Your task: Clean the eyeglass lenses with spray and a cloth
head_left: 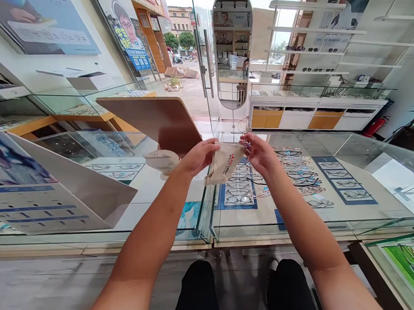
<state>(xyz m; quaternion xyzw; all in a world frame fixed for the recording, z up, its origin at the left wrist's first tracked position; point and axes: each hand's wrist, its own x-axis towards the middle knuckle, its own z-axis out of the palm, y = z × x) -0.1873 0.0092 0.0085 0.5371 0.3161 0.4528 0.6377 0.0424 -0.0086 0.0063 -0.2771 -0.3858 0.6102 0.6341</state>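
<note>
A small beige cloth pouch [223,164] with red and dark printing hangs between my hands above the glass display counter [276,228]. My left hand [200,156] pinches its upper left corner between thumb and fingers. At the upper right corner, the fingers of my right hand [261,153] are closed on the pouch's edge; a thin string seems to rise there, too fine to make out clearly. What the pouch contains, if anything, is hidden. Under the glass below lie rows of eyeglasses [239,199], some on blue-edged trays [344,180].
A brown-backed mirror or panel [153,117] on a pale base [161,161] stands left of my hands. Nearer is a desk calendar [69,189]. An oval mirror [231,50] and shelves [317,30] stand beyond. A fire extinguisher [375,127] is at right.
</note>
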